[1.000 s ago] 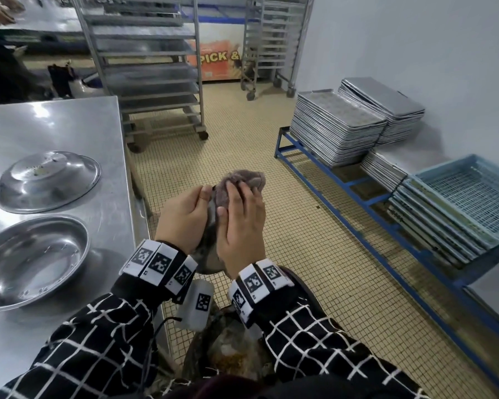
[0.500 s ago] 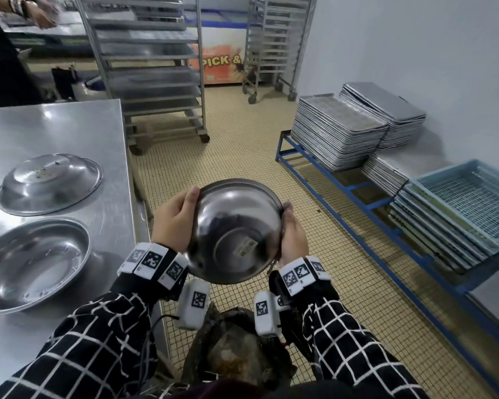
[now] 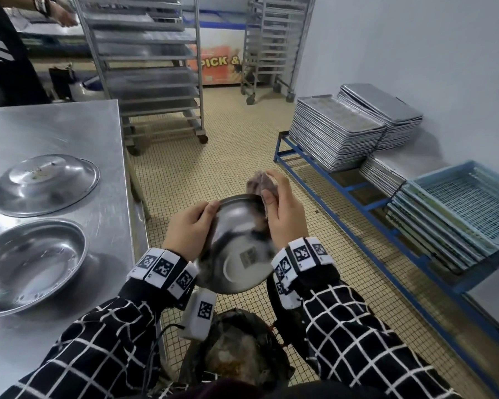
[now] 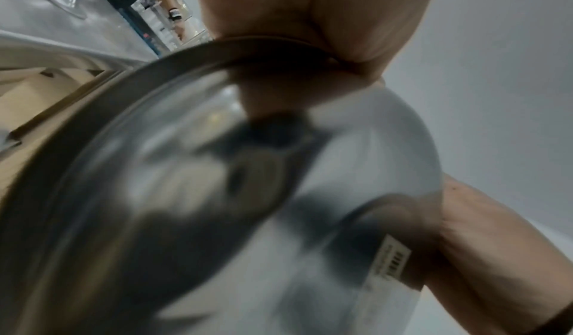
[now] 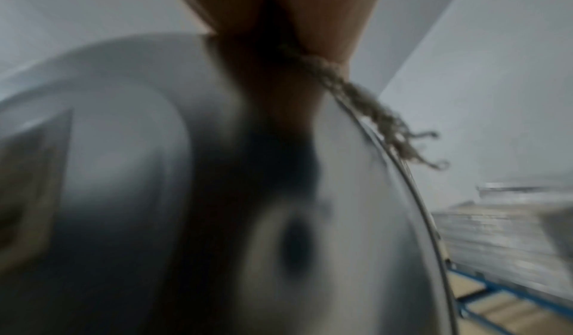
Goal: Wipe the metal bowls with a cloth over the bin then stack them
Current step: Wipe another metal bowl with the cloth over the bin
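A steel bowl is held tilted in the air, its underside with a barcode sticker toward me. My left hand grips its left rim. At the far rim my right hand holds a grey cloth against the bowl; the frayed cloth hangs over the edge. Below the bowl stands a bin lined with a black bag. On the steel table a bowl sits upright and another bowl lies upside down.
A blue low rack at the right carries stacks of metal trays and blue mesh crates. Wheeled tray trolleys stand behind on the tiled floor. Another person stands at the back left.
The bowl has tipped back so its rim faces away. My right hand rose from the bowl's right side to the far rim, bringing the cloth into view again.
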